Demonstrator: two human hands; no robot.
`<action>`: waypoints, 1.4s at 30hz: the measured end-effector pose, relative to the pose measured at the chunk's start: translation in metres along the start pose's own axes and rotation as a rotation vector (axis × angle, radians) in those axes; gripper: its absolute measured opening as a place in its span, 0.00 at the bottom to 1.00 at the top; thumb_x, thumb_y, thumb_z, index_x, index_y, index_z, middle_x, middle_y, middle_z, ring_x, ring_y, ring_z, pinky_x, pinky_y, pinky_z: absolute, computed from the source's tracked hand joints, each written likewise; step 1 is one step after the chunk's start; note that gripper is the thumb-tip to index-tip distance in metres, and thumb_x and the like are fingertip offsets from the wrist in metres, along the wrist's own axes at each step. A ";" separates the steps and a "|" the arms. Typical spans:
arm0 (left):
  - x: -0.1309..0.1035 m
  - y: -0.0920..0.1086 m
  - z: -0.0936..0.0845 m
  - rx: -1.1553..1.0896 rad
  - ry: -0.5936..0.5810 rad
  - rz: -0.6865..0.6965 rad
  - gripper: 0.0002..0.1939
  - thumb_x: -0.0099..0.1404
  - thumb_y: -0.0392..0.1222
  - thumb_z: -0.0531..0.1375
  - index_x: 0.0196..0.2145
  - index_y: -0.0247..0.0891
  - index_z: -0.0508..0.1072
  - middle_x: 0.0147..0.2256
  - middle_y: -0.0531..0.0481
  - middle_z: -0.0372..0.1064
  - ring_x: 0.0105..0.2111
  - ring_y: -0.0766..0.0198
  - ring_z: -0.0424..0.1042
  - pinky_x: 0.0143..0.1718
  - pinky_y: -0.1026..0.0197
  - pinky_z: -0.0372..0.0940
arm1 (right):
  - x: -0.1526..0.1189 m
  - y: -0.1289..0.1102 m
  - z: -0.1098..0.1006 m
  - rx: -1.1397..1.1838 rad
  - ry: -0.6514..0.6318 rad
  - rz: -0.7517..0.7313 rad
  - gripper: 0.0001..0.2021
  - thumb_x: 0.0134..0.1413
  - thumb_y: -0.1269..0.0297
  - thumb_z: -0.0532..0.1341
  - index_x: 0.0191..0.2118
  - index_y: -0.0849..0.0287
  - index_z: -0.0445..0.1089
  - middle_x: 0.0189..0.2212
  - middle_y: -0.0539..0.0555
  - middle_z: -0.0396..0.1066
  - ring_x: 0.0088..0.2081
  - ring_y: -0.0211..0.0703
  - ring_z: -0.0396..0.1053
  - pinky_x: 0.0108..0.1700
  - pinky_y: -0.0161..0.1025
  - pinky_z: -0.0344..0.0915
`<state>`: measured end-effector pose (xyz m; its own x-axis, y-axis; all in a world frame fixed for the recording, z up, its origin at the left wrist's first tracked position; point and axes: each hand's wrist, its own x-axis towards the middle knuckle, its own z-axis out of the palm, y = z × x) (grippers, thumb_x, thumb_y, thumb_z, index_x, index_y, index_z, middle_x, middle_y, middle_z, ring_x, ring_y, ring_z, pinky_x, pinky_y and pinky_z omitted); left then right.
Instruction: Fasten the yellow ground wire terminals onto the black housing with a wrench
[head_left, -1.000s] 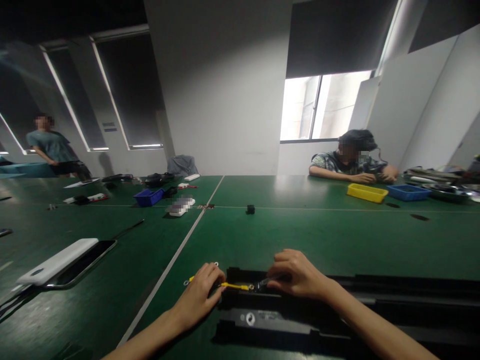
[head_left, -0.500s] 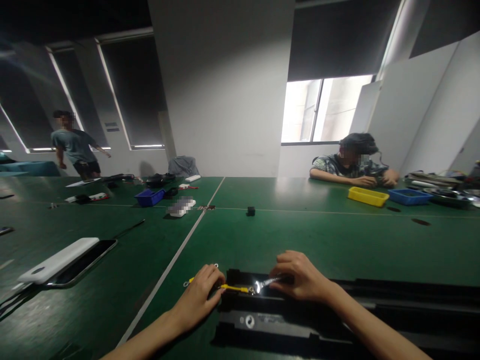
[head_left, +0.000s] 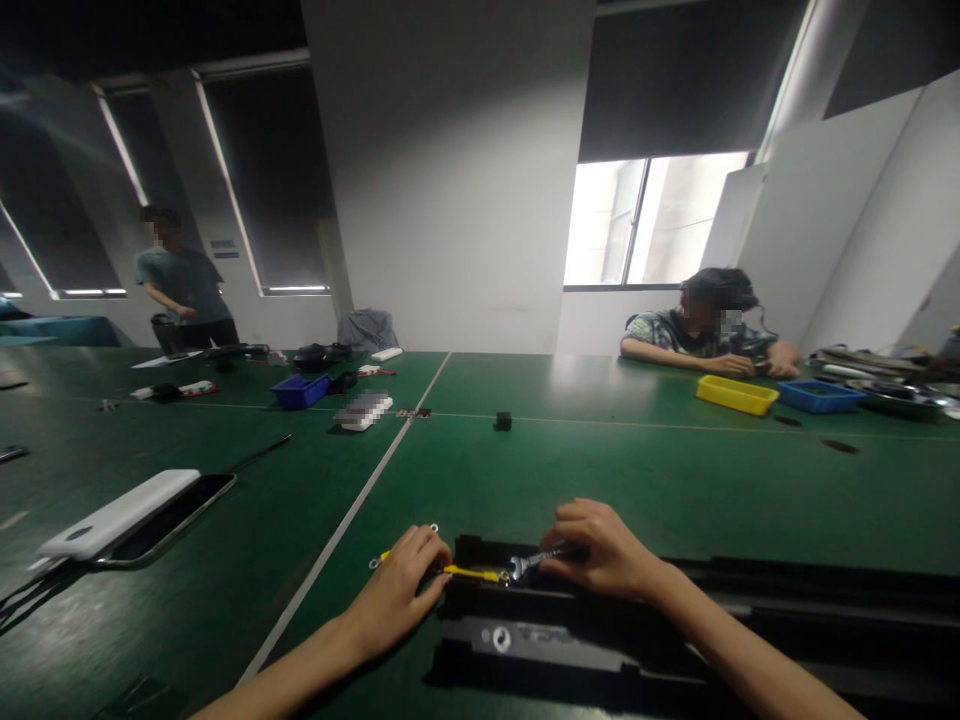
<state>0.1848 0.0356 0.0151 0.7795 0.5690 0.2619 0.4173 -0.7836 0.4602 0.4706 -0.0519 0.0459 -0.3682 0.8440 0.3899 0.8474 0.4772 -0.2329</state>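
- Two bare hands work at the near edge of a green table (head_left: 637, 470), over long black rails (head_left: 570, 645) lying flat, mostly toward the right.
- The left hand (head_left: 405, 580) is curled palm-down at the rails' left end, thumb and forefinger closed on a yellow wire (head_left: 472, 573); the other fingers are bent together, and what lies beneath them is hidden.
- The wire's metal ring (head_left: 504, 578) lies at the upper rail. More yellow wire with ring ends pokes out on the hand's far side.
- The right hand (head_left: 596, 555) has its fingers folded snugly around a silver wrench (head_left: 531, 560), its open end pointing left, right beside the ring. Whether they touch is too small to tell.
- Likely trouble: the wrench could slip sideways, since it is held by the fingers and meets a very small part; it might scrape the rail or knock the left fingertips.
- The ring could twist or shift, because the left grip seems to be on the wire, back from the ring.
- Dark parts in dim light could make a poor fit easy to miss.
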 end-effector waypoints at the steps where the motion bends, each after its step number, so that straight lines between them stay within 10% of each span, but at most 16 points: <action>1: 0.000 0.000 0.000 -0.002 0.001 0.004 0.04 0.64 0.32 0.53 0.36 0.39 0.65 0.38 0.50 0.64 0.40 0.60 0.63 0.43 0.58 0.61 | 0.000 0.000 0.000 0.002 -0.001 0.000 0.11 0.53 0.56 0.61 0.32 0.57 0.75 0.25 0.52 0.70 0.28 0.39 0.65 0.31 0.36 0.54; 42: 0.000 -0.003 0.001 -0.035 -0.003 0.018 0.05 0.66 0.33 0.52 0.38 0.40 0.65 0.39 0.50 0.63 0.41 0.61 0.63 0.44 0.59 0.61 | 0.000 0.000 -0.001 0.038 0.008 -0.003 0.14 0.55 0.52 0.59 0.32 0.57 0.75 0.25 0.52 0.70 0.29 0.39 0.65 0.32 0.35 0.56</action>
<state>0.1840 0.0373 0.0127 0.7882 0.5542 0.2677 0.3868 -0.7844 0.4849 0.4711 -0.0519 0.0470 -0.3680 0.8405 0.3976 0.8310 0.4891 -0.2649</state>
